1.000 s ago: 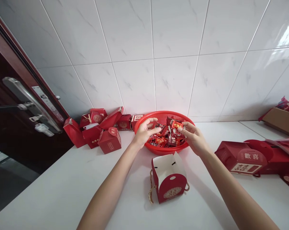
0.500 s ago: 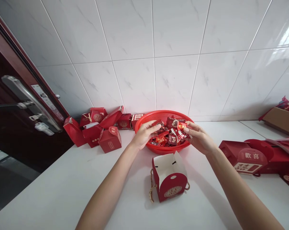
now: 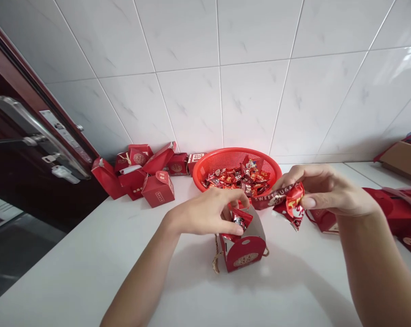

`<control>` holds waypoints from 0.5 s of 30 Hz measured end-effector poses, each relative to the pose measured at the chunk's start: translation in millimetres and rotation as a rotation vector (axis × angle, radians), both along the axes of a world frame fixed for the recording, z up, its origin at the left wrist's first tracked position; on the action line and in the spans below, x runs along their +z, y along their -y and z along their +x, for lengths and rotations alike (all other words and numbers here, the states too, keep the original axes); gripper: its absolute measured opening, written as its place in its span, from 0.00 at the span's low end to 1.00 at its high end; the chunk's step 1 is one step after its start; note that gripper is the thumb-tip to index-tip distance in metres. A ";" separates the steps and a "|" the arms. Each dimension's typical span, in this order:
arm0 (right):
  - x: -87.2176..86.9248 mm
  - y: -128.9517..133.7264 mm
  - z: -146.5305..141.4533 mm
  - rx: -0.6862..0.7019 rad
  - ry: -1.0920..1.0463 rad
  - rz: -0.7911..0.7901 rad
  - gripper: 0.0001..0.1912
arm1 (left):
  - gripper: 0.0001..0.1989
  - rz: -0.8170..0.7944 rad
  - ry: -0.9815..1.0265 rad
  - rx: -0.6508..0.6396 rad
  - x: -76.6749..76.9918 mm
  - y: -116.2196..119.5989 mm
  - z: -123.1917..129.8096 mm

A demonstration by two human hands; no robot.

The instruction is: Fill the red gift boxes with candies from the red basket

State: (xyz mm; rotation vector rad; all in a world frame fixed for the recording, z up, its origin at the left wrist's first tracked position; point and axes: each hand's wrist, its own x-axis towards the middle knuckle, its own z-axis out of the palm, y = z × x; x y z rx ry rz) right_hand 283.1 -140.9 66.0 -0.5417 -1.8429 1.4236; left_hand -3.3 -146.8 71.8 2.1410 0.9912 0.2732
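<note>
A red gift box (image 3: 247, 255) with a twine handle stands on the white counter, its top flaps up. Over its opening, my left hand (image 3: 208, 211) pinches a red wrapped candy (image 3: 241, 220) between thumb and fingers. My right hand (image 3: 328, 193) is closed on several wrapped candies (image 3: 293, 205), one in a long dark-red wrapper lettered "SWEET SUGAR". It is held to the right of the box, at the near right side of the red plastic basket (image 3: 201, 170). Many more wrapped candies (image 3: 226, 178) lie in that basket. The inside of the box is partly hidden by my left hand.
Several red gift boxes (image 3: 158, 188) cluster at the back left against the tiled wall. More red boxes (image 3: 382, 206) lie at the right, partly behind my right arm. A cardboard box (image 3: 403, 159) sits at the far right. A door with a metal handle (image 3: 31, 131) borders the left.
Both hands have left the basket with candies. My left hand has come down and nearer to the open gift box; my right hand has moved right and nearer. The view has shifted slightly.
</note>
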 end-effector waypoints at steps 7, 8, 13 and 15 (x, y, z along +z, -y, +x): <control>8.2 8.8 -1.1 0.047 0.184 0.058 0.09 | 0.08 0.154 -0.115 -0.145 -7.5 6.4 18.9; 9.0 9.5 -1.6 0.059 0.206 0.066 0.09 | 0.09 0.138 -0.136 -0.183 -9.5 6.6 20.4; 9.2 10.6 -3.1 0.085 0.260 0.136 0.11 | 0.16 0.121 -0.391 -0.379 -16.5 10.7 25.2; 8.7 10.6 -3.6 0.068 0.269 0.154 0.10 | 0.17 0.101 -0.435 -0.383 -17.9 12.4 26.1</control>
